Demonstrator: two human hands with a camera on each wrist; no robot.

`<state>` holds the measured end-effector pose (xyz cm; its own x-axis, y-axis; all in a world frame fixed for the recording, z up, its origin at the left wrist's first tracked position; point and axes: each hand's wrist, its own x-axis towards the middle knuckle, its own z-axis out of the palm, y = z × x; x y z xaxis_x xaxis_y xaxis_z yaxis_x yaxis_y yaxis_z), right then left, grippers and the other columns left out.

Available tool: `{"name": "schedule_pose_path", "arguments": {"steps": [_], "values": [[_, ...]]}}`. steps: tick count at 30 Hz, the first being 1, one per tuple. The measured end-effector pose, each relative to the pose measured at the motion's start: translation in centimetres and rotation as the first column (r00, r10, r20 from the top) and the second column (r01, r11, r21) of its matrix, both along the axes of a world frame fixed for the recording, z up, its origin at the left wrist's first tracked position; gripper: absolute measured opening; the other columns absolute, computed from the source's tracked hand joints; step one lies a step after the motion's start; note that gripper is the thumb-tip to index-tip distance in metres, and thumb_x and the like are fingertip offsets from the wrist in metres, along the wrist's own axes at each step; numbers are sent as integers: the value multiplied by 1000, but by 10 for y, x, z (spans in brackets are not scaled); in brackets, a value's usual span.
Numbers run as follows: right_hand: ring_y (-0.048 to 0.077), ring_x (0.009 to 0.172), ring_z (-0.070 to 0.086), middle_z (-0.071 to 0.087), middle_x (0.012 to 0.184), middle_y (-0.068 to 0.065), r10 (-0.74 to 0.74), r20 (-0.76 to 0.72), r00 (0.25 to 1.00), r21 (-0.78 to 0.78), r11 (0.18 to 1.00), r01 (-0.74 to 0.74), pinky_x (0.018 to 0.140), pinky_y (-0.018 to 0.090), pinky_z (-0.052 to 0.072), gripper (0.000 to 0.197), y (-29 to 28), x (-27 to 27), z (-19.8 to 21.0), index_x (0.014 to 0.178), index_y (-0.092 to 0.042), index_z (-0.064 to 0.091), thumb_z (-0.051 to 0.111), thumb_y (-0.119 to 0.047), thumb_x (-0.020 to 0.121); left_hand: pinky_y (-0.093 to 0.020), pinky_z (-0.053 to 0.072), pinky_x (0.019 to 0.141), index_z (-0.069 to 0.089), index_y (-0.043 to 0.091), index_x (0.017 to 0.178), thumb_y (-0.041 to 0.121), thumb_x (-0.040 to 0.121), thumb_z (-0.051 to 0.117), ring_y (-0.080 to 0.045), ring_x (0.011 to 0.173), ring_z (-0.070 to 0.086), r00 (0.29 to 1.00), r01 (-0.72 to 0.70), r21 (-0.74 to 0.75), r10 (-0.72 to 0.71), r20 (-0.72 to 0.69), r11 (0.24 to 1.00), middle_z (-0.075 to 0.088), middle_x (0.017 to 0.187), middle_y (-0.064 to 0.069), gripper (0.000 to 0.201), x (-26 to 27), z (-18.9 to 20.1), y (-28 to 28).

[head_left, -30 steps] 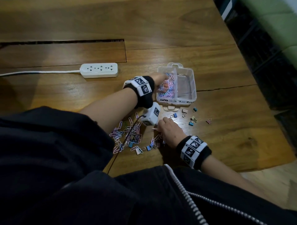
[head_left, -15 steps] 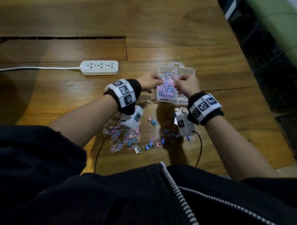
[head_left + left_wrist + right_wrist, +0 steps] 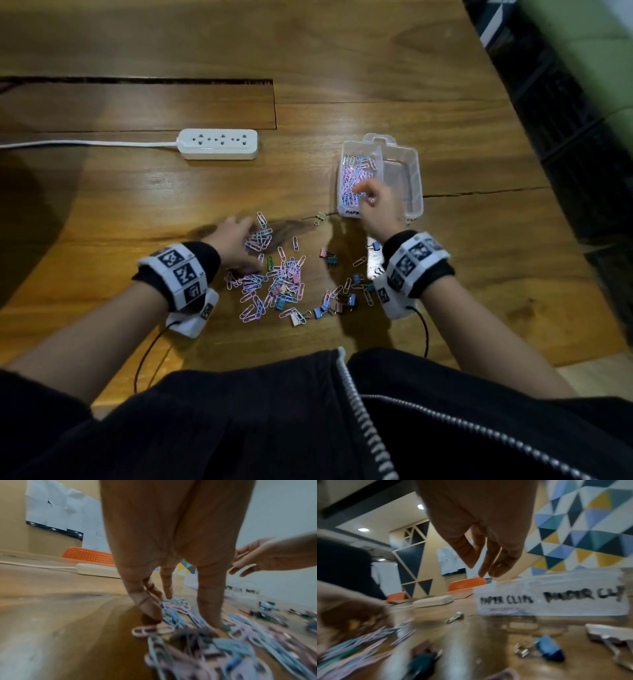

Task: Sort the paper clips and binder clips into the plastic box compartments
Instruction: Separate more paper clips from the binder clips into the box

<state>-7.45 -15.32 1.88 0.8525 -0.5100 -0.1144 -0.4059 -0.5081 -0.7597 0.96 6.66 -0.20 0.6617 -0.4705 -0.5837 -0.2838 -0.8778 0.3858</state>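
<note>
A clear plastic box (image 3: 416,178) stands on the wooden table; its left compartment holds several pink and blue paper clips (image 3: 356,174), and its right one looks bare. Its labels (image 3: 556,599) read paper clips and binder clips. A loose pile of paper clips (image 3: 274,277) lies near me, with small binder clips (image 3: 342,305) scattered to its right. My left hand (image 3: 251,236) is down on the pile's far left edge, fingertips (image 3: 150,609) and thumb straddling a small bunch of clips (image 3: 175,605). My right hand (image 3: 363,193) hangs over the box's near edge, fingers loose, holding nothing.
A white power strip (image 3: 218,144) with its cable lies at the back left. A single binder clip (image 3: 320,218) sits just left of the box. The table's edge runs down the right side, with a dark drop beyond. Cables trail from both wrist cameras.
Both hands were at the box half a second ago. My left hand has come back down to the paper clip pile; my right hand stays over the box with its fingers loosened.
</note>
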Motion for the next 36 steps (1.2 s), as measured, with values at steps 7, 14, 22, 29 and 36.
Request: {"name": "schedule_pose_path", "arguments": {"steps": [7,14,22,29,36], "values": [[23,124,34,42,136,4,512,-318,798,-162,800,-578,106,37,28,50,62,-8,-31,128,-20,47,62,-14,81,-24,39,86,54,11,111,22,87,58,-21,107,50,967,151,-41,-139,213,988,51,119,-9,27,-23,-7,-5],[25,117,41,46,130,9,602,-389,698,-306,630,-714,101,39,39,44,68,-7,-43,125,-14,52,59,-13,82,-28,42,83,58,8,97,14,88,53,-22,99,51,920,263,-28,-242,310,964,52,102,-5,12,-28,-9,-7],[20,98,47,54,107,9,563,-364,742,-322,672,-667,81,23,35,21,60,-23,-50,106,-5,53,54,-12,86,-19,44,56,53,15,98,6,86,58,-14,69,53,936,-309,-341,221,-275,888,54,82,2,16,-13,0,-3],[22,100,49,52,110,11,477,-315,820,-156,827,-541,91,28,43,21,57,-26,-45,106,-3,55,52,-6,86,-25,45,56,43,10,70,2,84,31,-14,62,39,450,-860,-292,352,-820,419,41,72,-4,20,11,16,-10],[2,53,55,56,75,1,172,-145,974,536,841,-69,45,10,41,27,42,-19,-32,81,-15,54,39,6,90,-17,25,39,41,14,63,11,87,33,-10,48,32,687,-713,-342,511,-517,612,43,63,-1,25,27,7,-32]]}}
